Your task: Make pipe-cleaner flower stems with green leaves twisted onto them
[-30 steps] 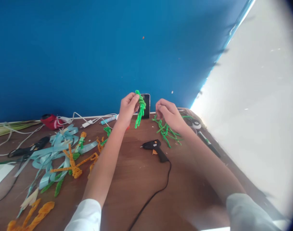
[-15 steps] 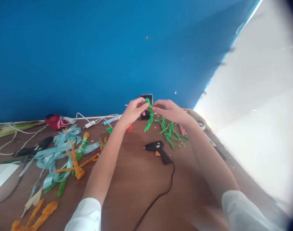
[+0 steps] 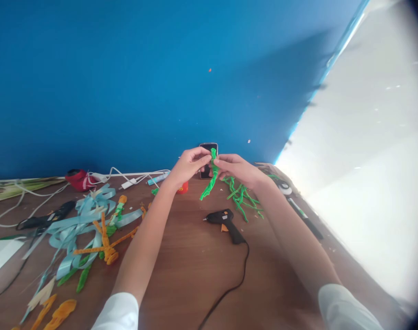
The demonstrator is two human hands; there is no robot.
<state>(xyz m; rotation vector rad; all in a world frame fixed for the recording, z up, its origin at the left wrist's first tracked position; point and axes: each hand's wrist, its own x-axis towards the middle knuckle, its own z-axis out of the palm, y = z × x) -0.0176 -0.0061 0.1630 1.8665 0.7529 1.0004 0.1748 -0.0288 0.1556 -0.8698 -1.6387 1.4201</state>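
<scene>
A bundle of twisted green pipe cleaners (image 3: pixel 210 182) hangs between my hands in front of a phone. My left hand (image 3: pixel 191 164) pinches it near its upper part from the left side. From the right, my right hand (image 3: pixel 236 168) grips the same bundle between thumb and fingers, a little lower. Loose green pipe cleaners (image 3: pixel 242 198) lie on the table beneath my right wrist. Below the hands rests a black hot glue gun (image 3: pixel 224 219), its nozzle pointing left and its cord running toward me.
The phone (image 3: pixel 205 172) leans against the blue wall (image 3: pixel 143 91). Light blue ribbon (image 3: pixel 88 215) and orange pipe cleaner shapes (image 3: pixel 108 250) are heaped on the left. White cables (image 3: pixel 128 183) run along the wall. A roll of tape (image 3: pixel 285 188) lies at the right edge.
The view has tilted up slightly, so things sit lower. The lower end of the green bundle now swings farther left. Both hands stay on it, with slightly shifted fingers.
</scene>
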